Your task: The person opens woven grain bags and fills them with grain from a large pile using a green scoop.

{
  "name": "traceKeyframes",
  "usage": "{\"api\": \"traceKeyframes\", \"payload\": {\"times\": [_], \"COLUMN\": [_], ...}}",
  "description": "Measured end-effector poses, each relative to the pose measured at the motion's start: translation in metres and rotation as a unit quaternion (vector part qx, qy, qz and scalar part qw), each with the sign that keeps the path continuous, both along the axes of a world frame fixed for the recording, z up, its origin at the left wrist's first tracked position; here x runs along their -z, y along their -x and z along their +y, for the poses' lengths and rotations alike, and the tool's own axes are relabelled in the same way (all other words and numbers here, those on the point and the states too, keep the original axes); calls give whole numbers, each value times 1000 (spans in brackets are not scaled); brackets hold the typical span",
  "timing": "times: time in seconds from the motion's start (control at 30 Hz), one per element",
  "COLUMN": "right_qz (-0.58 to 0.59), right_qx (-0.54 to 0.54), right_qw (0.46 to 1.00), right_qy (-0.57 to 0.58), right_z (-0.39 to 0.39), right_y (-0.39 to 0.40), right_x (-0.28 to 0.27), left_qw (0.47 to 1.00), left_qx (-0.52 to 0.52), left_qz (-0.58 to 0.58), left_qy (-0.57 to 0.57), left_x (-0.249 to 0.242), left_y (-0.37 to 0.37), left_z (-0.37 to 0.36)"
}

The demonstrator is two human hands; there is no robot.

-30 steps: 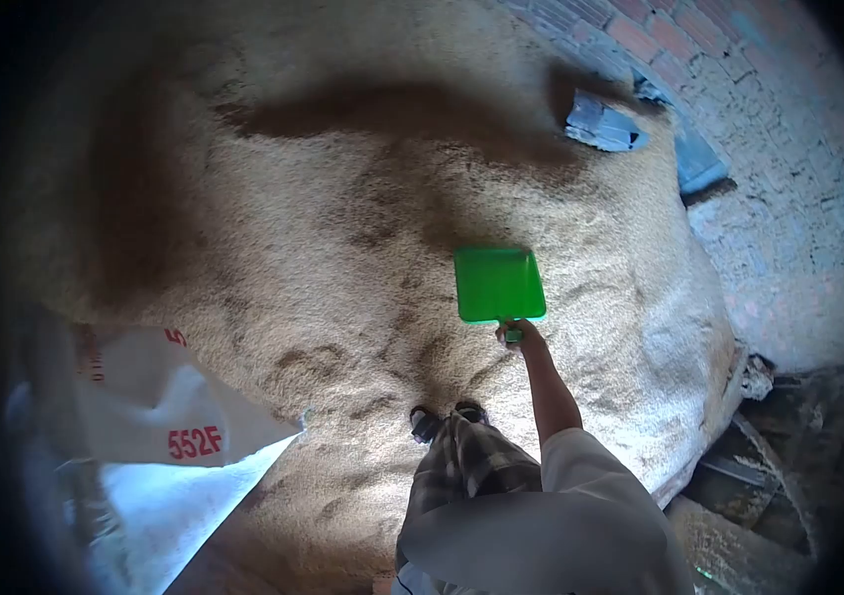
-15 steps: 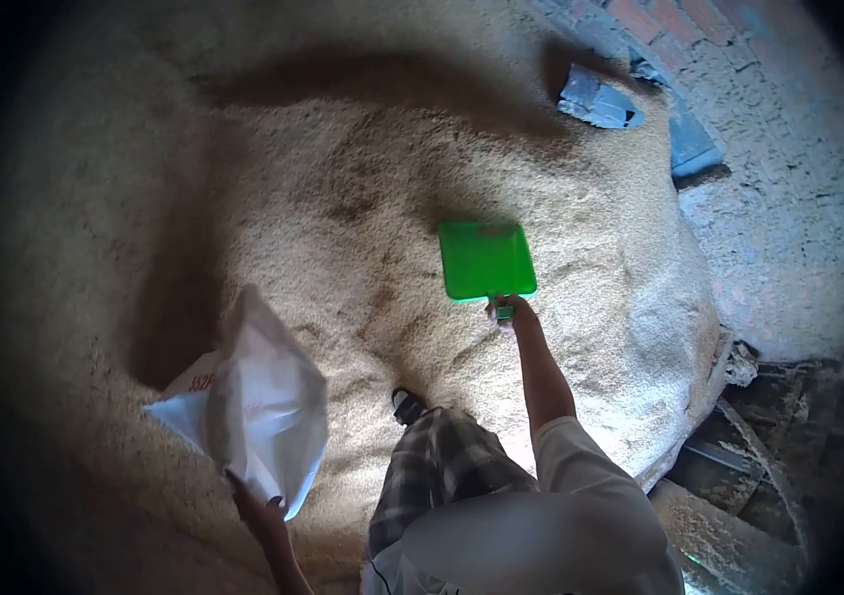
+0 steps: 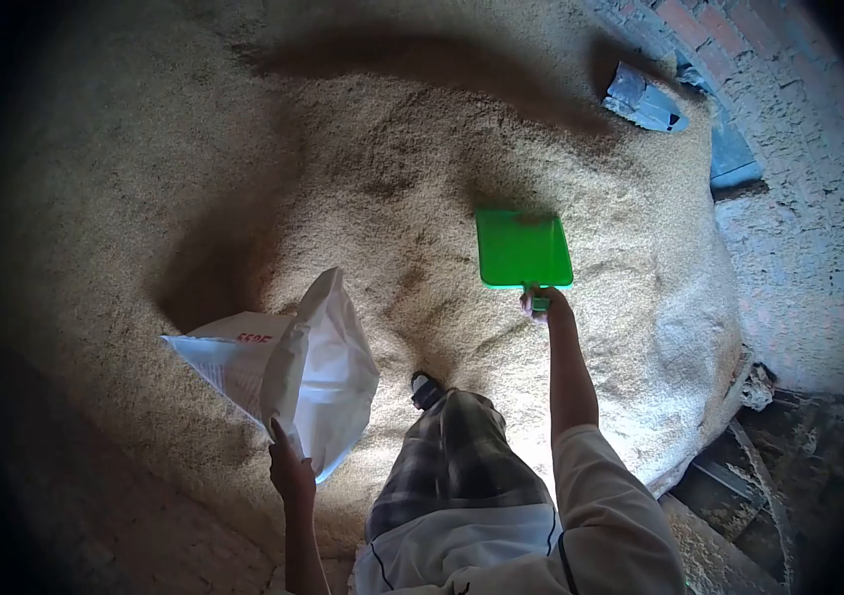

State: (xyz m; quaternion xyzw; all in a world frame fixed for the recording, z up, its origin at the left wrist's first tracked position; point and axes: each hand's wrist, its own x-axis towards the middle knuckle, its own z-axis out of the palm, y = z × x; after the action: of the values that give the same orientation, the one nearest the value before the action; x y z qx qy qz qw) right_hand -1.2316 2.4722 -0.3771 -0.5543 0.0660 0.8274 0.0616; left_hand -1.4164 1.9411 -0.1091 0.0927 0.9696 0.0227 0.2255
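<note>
My left hand is closed on the near rim of a white woven sack with red print on its side. The sack's mouth stands wide and faces right, toward my legs. In my right hand is the handle of a green dustpan. Its front edge is sunk into a large heap of pale, loose husk-like material, with some of that material lying along the pan's far edge. Between sack and dustpan there is a gap of bare heap surface.
A grey-blue metal piece lies on the heap at the upper right, near a brick wall. My sandalled foot stands in the loose material. Dark boards and a strip lie at the lower right.
The sack has been raised forward and turned, and its mouth shows wider. The dustpan has moved slightly forward into the heap. The whole view has shifted somewhat.
</note>
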Motion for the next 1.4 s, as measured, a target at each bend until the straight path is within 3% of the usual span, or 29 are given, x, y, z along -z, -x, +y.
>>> {"api": "traceKeyframes", "payload": {"times": [0.07, 0.23, 0.33, 0.37, 0.47, 0.5, 0.57, 0.63, 0.73, 0.77, 0.8, 0.83, 0.87, 0.9, 0.97, 1.07, 1.17, 1.27, 1.4], "right_qz": [45, 73, 53, 63, 95, 78, 24, 8, 187, 180, 137, 212, 278, 255, 220, 172, 177, 149, 163], "right_qx": [35, 3, -20, -44, 20, -7, -136, -92, -38, -57, -148, -125, -25, -4, -27, -37, -29, -31, -95], "right_qw": [998, 997, 996, 997, 995, 995, 959, 962, 934, 940, 934, 937, 947, 962, 955, 942, 937, 929, 952], "right_qy": [24, 35, 66, -20, -25, -62, -248, -258, -301, -285, -293, -248, -158, -97, -196, -285, -299, -338, -239], "right_z": [-4, -9, 14, 18, 8, 12, 35, 65, 122, 143, 172, 190, 194, 194, 194, 161, 144, 114, 83], "right_y": [-12, -26, -23, -25, -17, -12, -12, 11, 76, 107, 140, 171, 205, 227, 249, 246, 231, 213, 134], "right_x": [-3, -12, 20, 36, 51, 50, 73, 63, 76, 68, 62, 68, 66, 44, 73, 69, 85, 45, 47], "left_qw": [999, 987, 993, 993, 996, 997, 997, 997, 995, 995, 990, 984, 971, 970, 980, 985, 992, 988, 978], "left_qx": [-12, 156, 110, 88, 59, 37, 24, 14, -24, -22, -11, -3, -42, -49, 26, -13, -23, 18, 54], "left_qz": [-30, 30, -33, -55, -19, -4, -24, -49, -90, -99, -138, -172, -221, -222, -192, -168, -88, -53, -42], "left_qy": [16, 14, -28, -47, -63, -71, -64, -57, -18, -5, 20, 41, 77, 82, 53, -39, -86, -146, -198], "left_x": [16, 74, 107, 117, 148, 157, 168, 174, 187, 204, 224, 234, 215, 215, 226, 248, 237, 218, 199], "left_y": [12, 41, 53, 55, 46, 42, 25, 8, -11, -15, -16, -15, -3, 3, 17, 40, 62, 85, 114], "left_z": [12, 32, 51, 57, 68, 69, 67, 65, 66, 55, 40, 32, 60, 69, 83, 101, 125, 131, 114]}}
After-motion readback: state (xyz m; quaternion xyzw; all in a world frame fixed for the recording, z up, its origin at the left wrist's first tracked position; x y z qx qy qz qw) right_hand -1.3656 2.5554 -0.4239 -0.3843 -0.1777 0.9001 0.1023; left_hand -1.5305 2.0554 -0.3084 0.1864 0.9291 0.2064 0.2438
